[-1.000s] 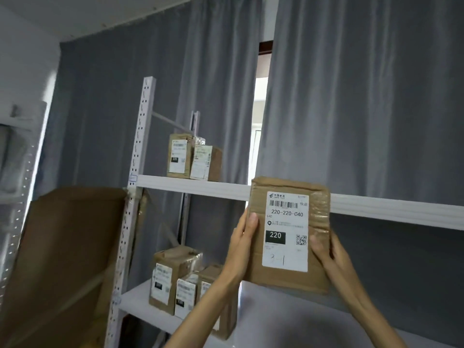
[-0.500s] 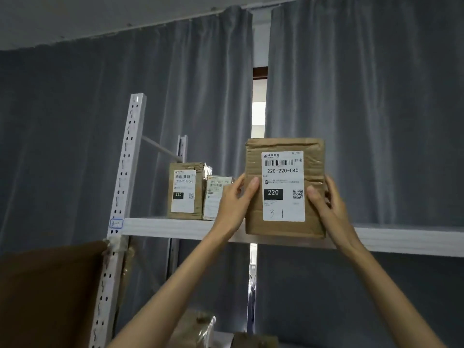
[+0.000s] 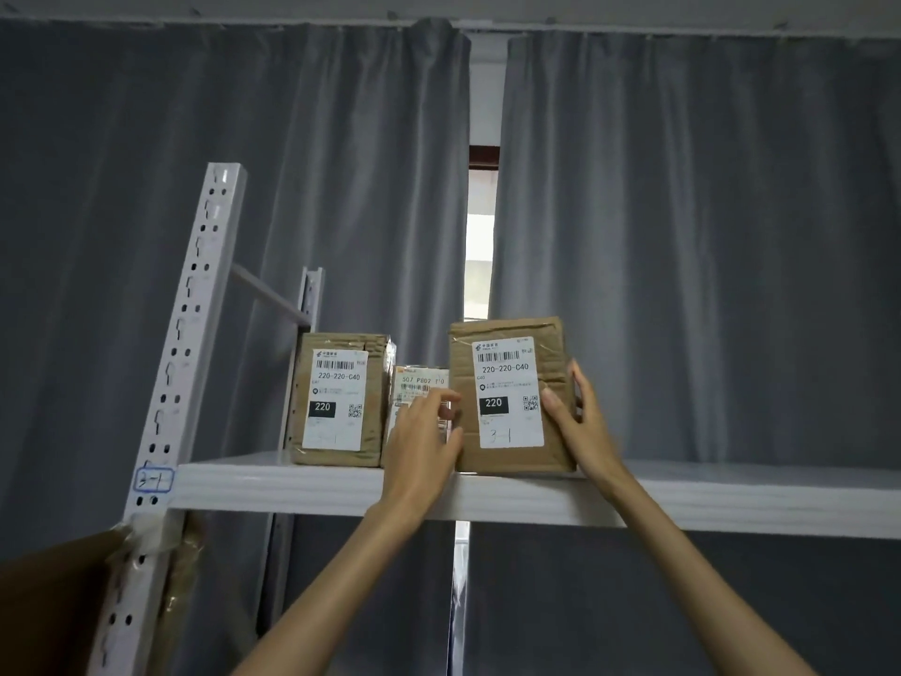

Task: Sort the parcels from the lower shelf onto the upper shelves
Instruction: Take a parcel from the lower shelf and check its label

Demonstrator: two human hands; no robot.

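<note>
A brown cardboard parcel point(image 3: 509, 397) with a white "220-220-C40" label marked "3-1" stands upright on the white upper shelf point(image 3: 292, 485). My right hand point(image 3: 580, 426) grips its right edge. My left hand point(image 3: 424, 441) touches its left edge, fingers curled against it. To its left stand a small parcel point(image 3: 414, 387) with a "507" label, partly hidden by my left hand, and another brown parcel point(image 3: 339, 400) with a "220" label.
A white perforated upright post point(image 3: 185, 344) carries a blue-framed "3-1" tag point(image 3: 154, 479). Grey curtains point(image 3: 682, 236) hang behind the shelf. A large brown cardboard sheet point(image 3: 48, 612) leans at the lower left. The shelf extends bare to the right.
Both hands raised the parcel from below the shelf and set it down upright on the upper shelf, next to the small parcel. The view tilted upward.
</note>
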